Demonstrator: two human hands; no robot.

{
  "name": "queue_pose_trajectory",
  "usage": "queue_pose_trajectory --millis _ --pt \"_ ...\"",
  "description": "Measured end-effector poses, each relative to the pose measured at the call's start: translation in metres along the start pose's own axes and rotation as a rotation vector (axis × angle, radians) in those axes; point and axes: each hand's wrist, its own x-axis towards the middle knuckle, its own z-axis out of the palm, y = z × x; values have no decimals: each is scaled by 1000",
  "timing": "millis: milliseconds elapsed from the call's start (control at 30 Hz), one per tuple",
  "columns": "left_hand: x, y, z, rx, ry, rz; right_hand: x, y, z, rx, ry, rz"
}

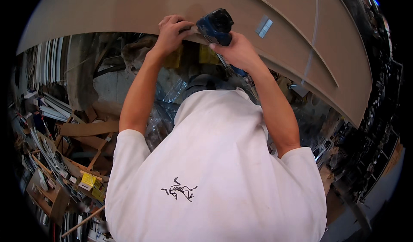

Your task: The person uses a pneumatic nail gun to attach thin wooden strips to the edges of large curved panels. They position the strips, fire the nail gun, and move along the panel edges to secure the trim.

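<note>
My right hand (238,52) is wrapped round the grip of a blue and black nail gun (215,26). The tool lies across the near edge of a large brown board (129,9), its nose pointing left. Close to that nose, my left hand (173,33) is at the board's edge with bent fingers and thumb drawn together. A small pale piece (192,29) shows between the left fingertips and the tool; its kind is hard to make out. The left fingers partly hide the board's edge there.
A small silver-blue label or plate (263,26) lies on the board, right of the tool. Another sheet's edge (301,40) runs across the board's right part. Below are clear plastic wrap (170,91), yellow boxes (90,181), wood scraps (88,129) and upright white strips (49,61).
</note>
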Motion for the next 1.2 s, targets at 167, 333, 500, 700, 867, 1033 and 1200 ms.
queue_pose_trajectory --millis 167,333,500,700,867,1033,1200 --pt "1 1 2 -12 32 -3 -2 19 -6 -29 64 -87" --pt "1 -3 3 13 11 -17 -16 14 -18 -29 34 -3" --pt "2 3 -1 -20 12 -25 -24 29 -23 -29 91 -38" --pt "3 5 -5 -37 7 -31 -30 46 -28 -9 102 -17" --pt "2 3 -5 -31 2 -38 -38 56 -32 15 121 8" --pt "3 4 -7 -18 16 -11 -44 64 -40 56 96 95" --pt "1 0 -7 0 13 -23 -47 75 -40 66 153 41"
